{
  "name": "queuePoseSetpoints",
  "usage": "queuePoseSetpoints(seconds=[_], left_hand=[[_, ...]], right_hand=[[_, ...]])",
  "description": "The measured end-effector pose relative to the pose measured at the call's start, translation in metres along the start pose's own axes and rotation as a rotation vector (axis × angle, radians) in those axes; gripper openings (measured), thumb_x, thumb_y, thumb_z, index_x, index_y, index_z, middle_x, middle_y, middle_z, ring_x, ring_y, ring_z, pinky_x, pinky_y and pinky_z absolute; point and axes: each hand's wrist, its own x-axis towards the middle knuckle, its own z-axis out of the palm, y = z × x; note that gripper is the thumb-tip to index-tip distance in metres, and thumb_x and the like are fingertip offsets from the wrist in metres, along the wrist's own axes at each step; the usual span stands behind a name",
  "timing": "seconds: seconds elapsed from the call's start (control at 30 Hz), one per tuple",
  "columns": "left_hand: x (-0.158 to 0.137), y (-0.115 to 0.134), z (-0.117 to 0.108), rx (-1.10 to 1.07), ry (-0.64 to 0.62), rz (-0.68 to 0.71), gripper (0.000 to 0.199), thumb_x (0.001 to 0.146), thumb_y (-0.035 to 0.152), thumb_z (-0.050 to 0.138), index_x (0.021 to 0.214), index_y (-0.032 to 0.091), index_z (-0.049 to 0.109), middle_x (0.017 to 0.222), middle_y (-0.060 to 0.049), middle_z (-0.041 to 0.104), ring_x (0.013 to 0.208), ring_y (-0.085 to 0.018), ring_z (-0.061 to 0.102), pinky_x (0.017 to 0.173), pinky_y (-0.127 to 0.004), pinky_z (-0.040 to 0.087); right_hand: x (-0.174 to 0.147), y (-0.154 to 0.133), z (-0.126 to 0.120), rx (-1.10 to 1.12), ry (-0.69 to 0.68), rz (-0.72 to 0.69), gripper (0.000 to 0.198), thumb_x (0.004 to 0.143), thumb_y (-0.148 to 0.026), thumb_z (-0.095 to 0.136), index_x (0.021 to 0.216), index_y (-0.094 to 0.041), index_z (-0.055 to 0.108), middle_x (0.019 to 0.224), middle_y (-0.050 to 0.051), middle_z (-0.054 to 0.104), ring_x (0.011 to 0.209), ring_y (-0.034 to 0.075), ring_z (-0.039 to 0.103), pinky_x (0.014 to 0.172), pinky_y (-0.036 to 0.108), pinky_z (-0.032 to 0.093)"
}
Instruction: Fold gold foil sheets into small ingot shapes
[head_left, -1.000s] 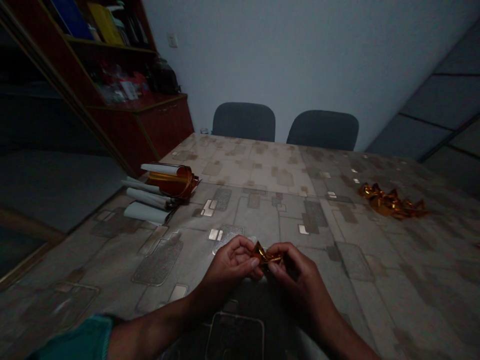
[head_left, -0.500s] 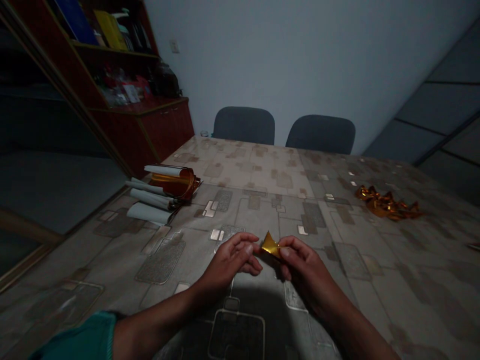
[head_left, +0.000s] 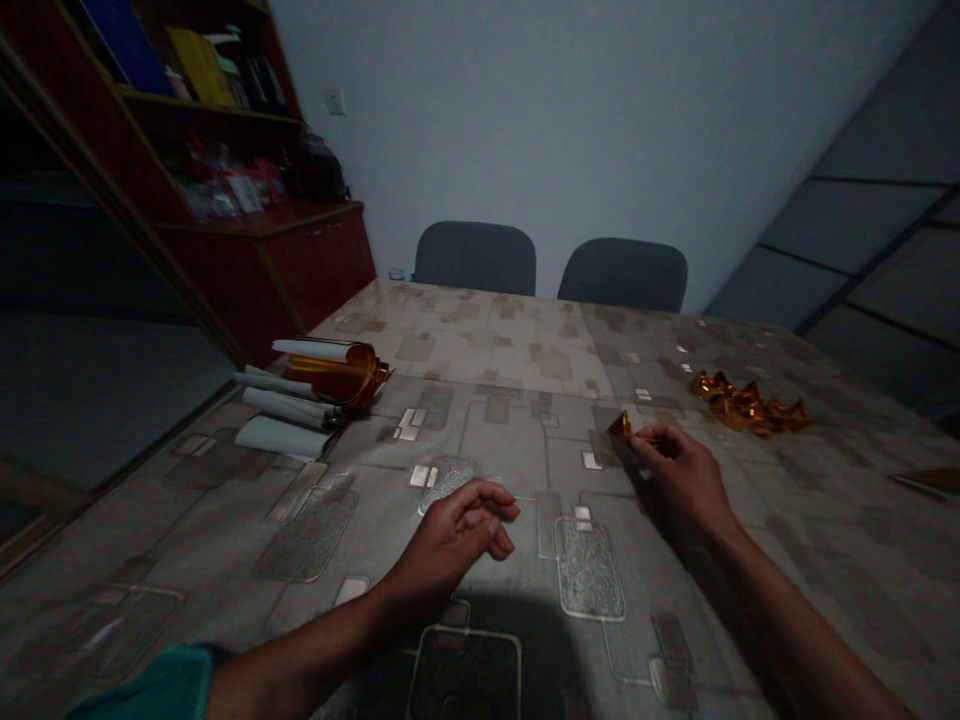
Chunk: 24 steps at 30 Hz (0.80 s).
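Observation:
Between the thumb and fingers of my right hand (head_left: 679, 470) is a small folded piece of gold foil paper (head_left: 620, 430), its pointed tip upward. This hand is above the right half of the table. My left hand (head_left: 466, 522) hovers over the table's near middle with its fingers loosely curled and apart, holding nothing. To the right, beyond my right hand, lies a row of folded gold foil pieces (head_left: 750, 405). On the left a stack of curled foil sheets (head_left: 322, 385), gold on one face and pale on the other, rests on the table.
A patterned cloth covers the table (head_left: 495, 420). Two grey chairs (head_left: 475, 257) stand at its far side against the wall. A red-brown cabinet (head_left: 315, 260) with shelves is at the back left. Another flat sheet (head_left: 930, 482) lies near the right edge.
My right hand has moved right and away from me, carrying the folded gold foil piece away from my left hand. The left hand stays near the same place, now apart from the foil.

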Motion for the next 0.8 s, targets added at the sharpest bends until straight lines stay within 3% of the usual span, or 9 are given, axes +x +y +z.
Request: queuePoseSetpoints(seconds=[0.13, 0.23, 0.37, 0.47, 0.57, 0.8], left_hand=[[0.001, 0.006, 0.002, 0.024, 0.02, -0.027, 0.023, 0.085, 0.036, 0.066, 0.093, 0.014, 0.067, 0.074, -0.003, 0.067, 0.067, -0.014, 0.062, 0.069, -0.029, 0.05], [0.002, 0.007, 0.007, -0.047, 0.012, -0.078, 0.027, 0.085, 0.039, 0.069, 0.093, 0.013, 0.069, 0.073, -0.004, 0.068, 0.067, -0.014, 0.062, 0.07, -0.029, 0.051], [0.005, 0.01, 0.015, -0.276, 0.059, -0.172, 0.032, 0.08, 0.037, 0.077, 0.101, 0.015, 0.067, 0.101, -0.008, 0.07, 0.073, -0.012, 0.063, 0.073, -0.03, 0.053], [0.011, 0.013, 0.021, -0.419, 0.124, -0.202, 0.033, 0.075, 0.032, 0.082, 0.098, 0.014, 0.065, 0.091, -0.004, 0.069, 0.072, -0.01, 0.062, 0.073, -0.026, 0.053], [0.018, 0.014, 0.026, -0.493, 0.136, -0.206, 0.036, 0.071, 0.031, 0.085, 0.094, 0.014, 0.063, 0.077, 0.0, 0.065, 0.068, -0.009, 0.06, 0.069, -0.023, 0.052], [0.027, 0.008, 0.033, -0.516, 0.142, -0.203, 0.038, 0.069, 0.035, 0.086, 0.088, 0.015, 0.059, 0.076, 0.0, 0.064, 0.067, -0.01, 0.06, 0.066, -0.022, 0.051]], right_hand=[[-0.004, -0.008, -0.006, -0.072, 0.03, -0.093, 0.023, 0.062, -0.036, 0.079, 0.072, -0.02, 0.067, 0.073, 0.003, 0.063, 0.066, 0.019, 0.052, 0.059, 0.03, 0.039], [-0.036, -0.014, 0.02, -0.062, -0.063, -0.123, 0.023, 0.071, -0.04, 0.074, 0.079, -0.02, 0.066, 0.07, 0.0, 0.061, 0.063, 0.017, 0.052, 0.058, 0.029, 0.041], [-0.079, -0.019, 0.064, 0.006, -0.224, -0.122, 0.019, 0.082, -0.038, 0.068, 0.083, -0.021, 0.061, 0.071, -0.001, 0.058, 0.059, 0.015, 0.051, 0.053, 0.027, 0.039], [-0.095, -0.021, 0.083, 0.007, -0.267, -0.162, 0.013, 0.086, -0.032, 0.063, 0.083, -0.021, 0.06, 0.073, -0.001, 0.059, 0.06, 0.014, 0.052, 0.054, 0.026, 0.04], [-0.099, -0.021, 0.088, -0.061, -0.243, -0.259, 0.008, 0.086, -0.026, 0.061, 0.081, -0.021, 0.059, 0.075, -0.001, 0.06, 0.063, 0.015, 0.055, 0.057, 0.026, 0.043], [-0.098, -0.018, 0.085, -0.215, -0.184, -0.462, 0.008, 0.085, -0.017, 0.057, 0.078, -0.021, 0.055, 0.074, 0.0, 0.057, 0.063, 0.015, 0.055, 0.058, 0.026, 0.043]])
